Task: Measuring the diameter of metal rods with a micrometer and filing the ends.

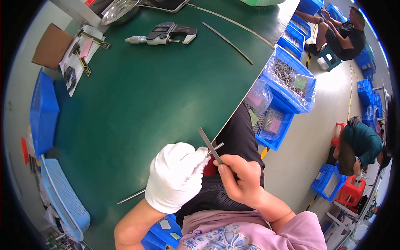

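Observation:
My left hand [175,177], in a white glove, is closed round a thin metal rod [132,196]. The rod's long end sticks out at the lower left and its short tip shows beyond my fingers. In my bare right hand [241,177], a narrow flat file [207,141] is pinched between thumb and fingers. It lies across the rod near the tip, and seems to touch it. Both hands are over the near edge of the green table [125,100], in front of my lap.
A digital micrometer [160,35] and a slim metal strip [228,43] lie at the far side. Blue bins [287,79] with metal parts stand right of the table. Blue baskets [43,112] line the left edge. Two people [360,141] sit farther right.

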Motion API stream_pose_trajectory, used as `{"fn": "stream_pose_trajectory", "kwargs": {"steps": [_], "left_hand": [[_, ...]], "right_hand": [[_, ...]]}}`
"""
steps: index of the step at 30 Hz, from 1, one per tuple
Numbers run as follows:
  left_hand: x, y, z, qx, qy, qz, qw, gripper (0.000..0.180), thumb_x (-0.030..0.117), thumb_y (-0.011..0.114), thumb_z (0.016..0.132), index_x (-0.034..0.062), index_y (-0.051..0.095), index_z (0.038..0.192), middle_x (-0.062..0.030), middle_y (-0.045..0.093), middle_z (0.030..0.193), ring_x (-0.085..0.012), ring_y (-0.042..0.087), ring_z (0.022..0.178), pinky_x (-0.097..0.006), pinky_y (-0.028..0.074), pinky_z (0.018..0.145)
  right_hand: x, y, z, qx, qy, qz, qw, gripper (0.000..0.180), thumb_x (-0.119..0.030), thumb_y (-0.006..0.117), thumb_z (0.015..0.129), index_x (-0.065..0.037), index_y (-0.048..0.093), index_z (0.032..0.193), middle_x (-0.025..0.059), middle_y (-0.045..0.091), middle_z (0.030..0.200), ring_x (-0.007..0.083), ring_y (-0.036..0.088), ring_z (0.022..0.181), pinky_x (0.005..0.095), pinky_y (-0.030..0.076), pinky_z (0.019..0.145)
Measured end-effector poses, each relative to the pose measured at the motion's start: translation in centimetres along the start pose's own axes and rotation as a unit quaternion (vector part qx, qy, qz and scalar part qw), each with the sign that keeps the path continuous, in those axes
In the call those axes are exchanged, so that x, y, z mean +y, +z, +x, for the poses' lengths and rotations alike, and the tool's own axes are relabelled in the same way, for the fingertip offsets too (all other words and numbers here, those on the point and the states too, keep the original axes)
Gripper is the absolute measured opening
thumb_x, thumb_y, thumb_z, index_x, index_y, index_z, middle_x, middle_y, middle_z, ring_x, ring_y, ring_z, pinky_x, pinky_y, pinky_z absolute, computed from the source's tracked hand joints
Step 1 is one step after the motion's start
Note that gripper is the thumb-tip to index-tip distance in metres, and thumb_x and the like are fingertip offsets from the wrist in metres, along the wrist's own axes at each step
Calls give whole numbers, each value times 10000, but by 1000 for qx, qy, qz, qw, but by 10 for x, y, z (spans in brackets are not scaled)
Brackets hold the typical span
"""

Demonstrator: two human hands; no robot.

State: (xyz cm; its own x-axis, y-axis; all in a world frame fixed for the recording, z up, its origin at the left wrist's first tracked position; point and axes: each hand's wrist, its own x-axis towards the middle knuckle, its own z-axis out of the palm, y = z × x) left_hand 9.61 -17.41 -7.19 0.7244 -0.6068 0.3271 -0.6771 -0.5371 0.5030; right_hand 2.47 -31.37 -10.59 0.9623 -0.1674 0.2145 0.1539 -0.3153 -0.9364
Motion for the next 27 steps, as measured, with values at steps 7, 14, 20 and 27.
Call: {"fn": "stream_pose_trajectory", "kwargs": {"steps": [7, 14, 20, 27], "left_hand": [[0, -1, 1, -4, -8, 13, 1000, 219, 20, 630, 590, 89, 582, 792, -12, 464, 656, -200, 443, 545, -306, 375, 458], [0, -1, 2, -9, -6, 10, 1000, 206, 25, 631, 595, 87, 581, 785, -12, 461, 650, -199, 447, 544, -306, 375, 456], [2, 0, 0, -1, -7, 11, 1000, 228, 21, 633, 585, 91, 587, 797, -14, 473, 659, -199, 446, 539, -306, 371, 451], [1, 0, 1, -2, -2, 13, 1000, 237, 25, 639, 583, 95, 591, 804, -13, 471, 652, -198, 445, 538, -303, 370, 450]], "right_hand": [[-4, -2, 1, -15, 30, 36, 999, 97, 67, 469, 732, 33, 535, 794, 46, 490, 500, 82, 443, 387, 197, 323, 384], [0, -6, -4, -25, 44, 55, 997, 102, 54, 513, 724, 22, 534, 818, 63, 526, 553, 96, 491, 404, 197, 360, 390], [-1, -5, -8, -22, 54, 63, 996, 101, 52, 515, 721, 21, 534, 814, 62, 506, 524, 107, 479, 389, 207, 352, 382], [3, -4, -10, -20, 33, 54, 998, 90, 55, 464, 741, 40, 529, 802, 41, 499, 511, 76, 447, 392, 200, 338, 388]]}}
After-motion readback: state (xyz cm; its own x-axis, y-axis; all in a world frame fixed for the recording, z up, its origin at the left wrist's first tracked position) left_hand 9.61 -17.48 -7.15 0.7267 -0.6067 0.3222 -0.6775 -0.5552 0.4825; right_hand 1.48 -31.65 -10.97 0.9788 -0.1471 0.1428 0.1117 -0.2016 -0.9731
